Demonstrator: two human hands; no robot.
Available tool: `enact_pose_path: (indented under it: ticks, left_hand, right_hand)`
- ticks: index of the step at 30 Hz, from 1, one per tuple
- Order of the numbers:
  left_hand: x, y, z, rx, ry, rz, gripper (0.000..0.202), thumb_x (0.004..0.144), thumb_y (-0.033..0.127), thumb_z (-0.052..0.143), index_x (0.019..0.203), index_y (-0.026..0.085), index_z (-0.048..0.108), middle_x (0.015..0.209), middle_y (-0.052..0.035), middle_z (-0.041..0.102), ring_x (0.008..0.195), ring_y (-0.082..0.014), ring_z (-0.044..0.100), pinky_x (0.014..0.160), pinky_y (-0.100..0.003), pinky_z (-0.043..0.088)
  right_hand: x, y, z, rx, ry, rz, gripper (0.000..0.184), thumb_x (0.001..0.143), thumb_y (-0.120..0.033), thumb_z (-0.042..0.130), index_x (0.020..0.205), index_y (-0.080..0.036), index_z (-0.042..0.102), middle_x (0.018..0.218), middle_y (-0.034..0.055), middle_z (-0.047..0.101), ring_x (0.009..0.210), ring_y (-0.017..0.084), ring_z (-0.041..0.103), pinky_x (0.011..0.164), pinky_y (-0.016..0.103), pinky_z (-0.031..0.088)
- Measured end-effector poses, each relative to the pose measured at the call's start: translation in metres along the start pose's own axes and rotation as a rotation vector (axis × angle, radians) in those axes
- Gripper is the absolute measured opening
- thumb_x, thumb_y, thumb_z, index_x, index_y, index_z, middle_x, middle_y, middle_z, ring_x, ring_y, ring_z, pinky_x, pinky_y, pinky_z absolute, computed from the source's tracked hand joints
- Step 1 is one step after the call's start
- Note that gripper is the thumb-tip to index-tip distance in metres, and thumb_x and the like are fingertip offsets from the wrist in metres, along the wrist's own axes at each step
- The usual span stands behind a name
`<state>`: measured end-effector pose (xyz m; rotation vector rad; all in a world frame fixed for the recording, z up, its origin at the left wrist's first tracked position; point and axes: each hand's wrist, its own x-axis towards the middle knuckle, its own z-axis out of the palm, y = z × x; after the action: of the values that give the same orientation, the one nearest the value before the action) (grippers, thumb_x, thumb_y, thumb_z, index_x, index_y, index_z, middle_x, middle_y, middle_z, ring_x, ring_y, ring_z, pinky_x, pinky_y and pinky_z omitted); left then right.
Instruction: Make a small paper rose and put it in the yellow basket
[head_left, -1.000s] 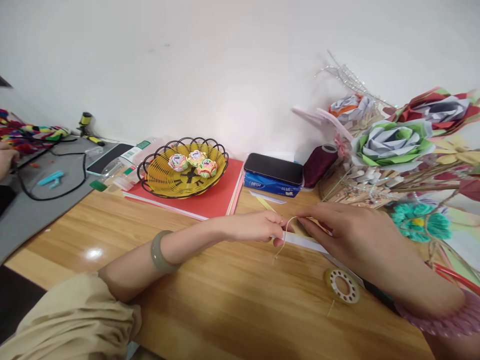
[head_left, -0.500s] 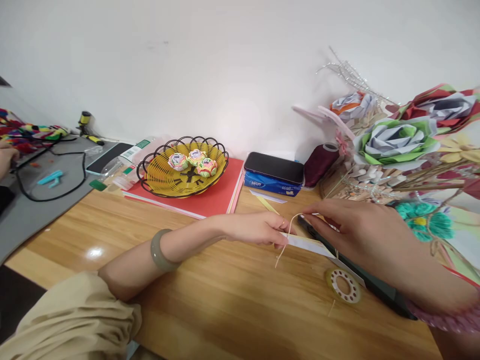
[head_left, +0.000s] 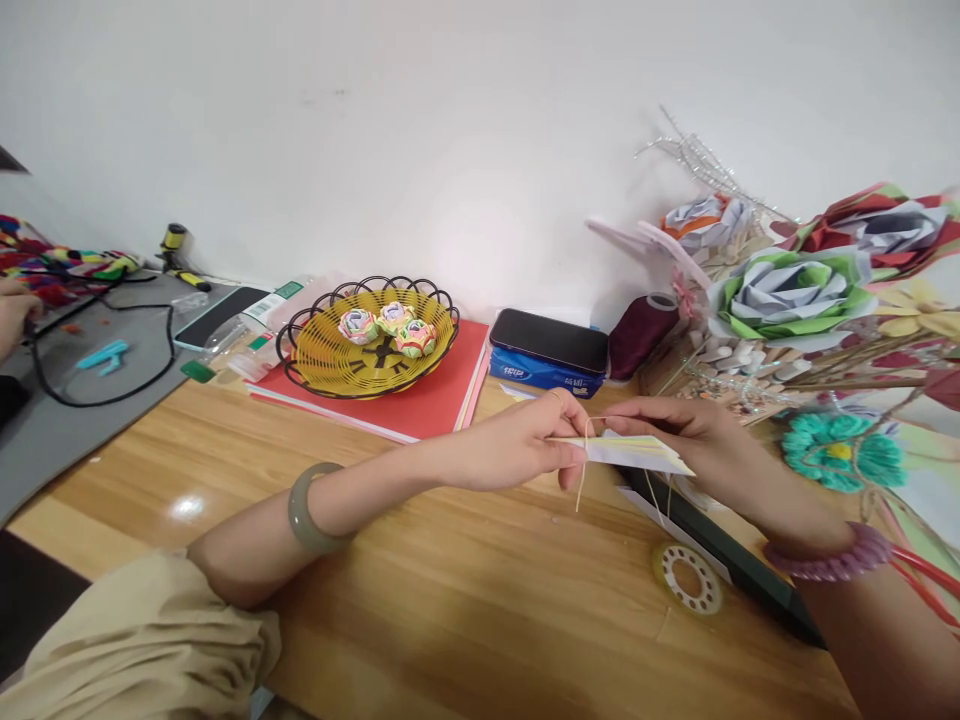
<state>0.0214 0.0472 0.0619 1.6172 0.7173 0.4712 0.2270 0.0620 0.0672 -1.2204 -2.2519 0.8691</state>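
Note:
My left hand (head_left: 517, 445) pinches the left end of a folded white and yellow paper strip (head_left: 637, 452), held just above the wooden table (head_left: 420, 560). My right hand (head_left: 686, 435) grips the same strip from the far side, fingers closed on it. A thin pale thread (head_left: 583, 480) hangs down from the strip between my hands. Below the strip lie a black ruler-like bar (head_left: 720, 555) and a small tape roll (head_left: 686, 578).
A yellow wire basket (head_left: 367, 340) with three paper roses sits on red sheets (head_left: 427, 400). Behind are a phone on a blue tissue pack (head_left: 547, 355), a maroon thread spool (head_left: 641, 330), and paper flowers (head_left: 795, 290) at right. Another person's hand (head_left: 13, 315) works at far left over a grey mat.
Both hands lifted the paper strip off the table and brought it level. My right hand drew back toward the strip's right end, uncovering the black bar.

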Motion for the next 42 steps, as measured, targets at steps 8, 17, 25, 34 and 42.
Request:
enact_pose_path:
  ticks: [8, 17, 25, 34, 42]
  left_hand:
    - [0.001, 0.008, -0.005, -0.179, 0.148, 0.056, 0.019, 0.084, 0.017, 0.042, 0.1, 0.016, 0.033, 0.065, 0.0047, 0.048, 0.055, -0.0081, 0.039, 0.05, -0.022, 0.026]
    - [0.01, 0.004, -0.007, -0.4, 0.464, 0.157, 0.016, 0.078, 0.011, 0.046, 0.086, 0.019, 0.035, 0.055, 0.0077, 0.046, 0.048, -0.0061, 0.037, 0.047, -0.02, 0.024]
    - [0.012, -0.018, -0.009, 0.384, 0.501, 0.064, 0.013, 0.082, 0.018, 0.042, 0.094, 0.02, 0.038, 0.079, -0.001, 0.06, 0.069, -0.0147, 0.052, 0.063, -0.027, 0.038]
    - [-0.001, -0.004, -0.011, 0.549, -0.088, 0.061, 0.009, 0.08, 0.013, 0.045, 0.087, 0.018, 0.049, 0.072, -0.0011, 0.061, 0.069, -0.0144, 0.056, 0.064, -0.025, 0.041]
    - [-0.001, 0.0, -0.013, -0.064, -0.172, 0.138, 0.006, 0.084, 0.018, 0.046, 0.082, 0.019, 0.04, 0.063, 0.0033, 0.057, 0.059, -0.008, 0.049, 0.056, -0.02, 0.035]
  right_hand:
    - [-0.001, 0.0, 0.014, 0.059, -0.032, 0.071, 0.033, 0.083, -0.047, 0.047, 0.078, -0.019, 0.065, 0.077, 0.0034, 0.068, 0.073, 0.021, 0.061, 0.064, 0.029, 0.047]
    - [-0.007, -0.028, 0.02, -0.082, 0.067, -0.061, 0.027, 0.09, -0.035, 0.039, 0.08, -0.02, 0.06, 0.071, 0.0017, 0.066, 0.062, 0.016, 0.059, 0.057, 0.025, 0.045]
    - [-0.019, -0.031, 0.032, -0.77, 0.131, -0.32, 0.025, 0.088, -0.017, 0.034, 0.076, -0.017, 0.056, 0.061, 0.0034, 0.058, 0.053, 0.017, 0.053, 0.049, 0.028, 0.033]
    - [-0.017, -0.03, 0.011, -0.714, 0.041, -0.378, 0.026, 0.089, -0.015, 0.035, 0.076, -0.018, 0.058, 0.062, 0.0023, 0.057, 0.056, 0.017, 0.051, 0.051, 0.028, 0.032]
    - [-0.007, -0.018, 0.002, 0.009, -0.114, -0.124, 0.023, 0.088, -0.035, 0.044, 0.08, -0.018, 0.058, 0.065, 0.0004, 0.06, 0.057, 0.014, 0.052, 0.051, 0.024, 0.039]
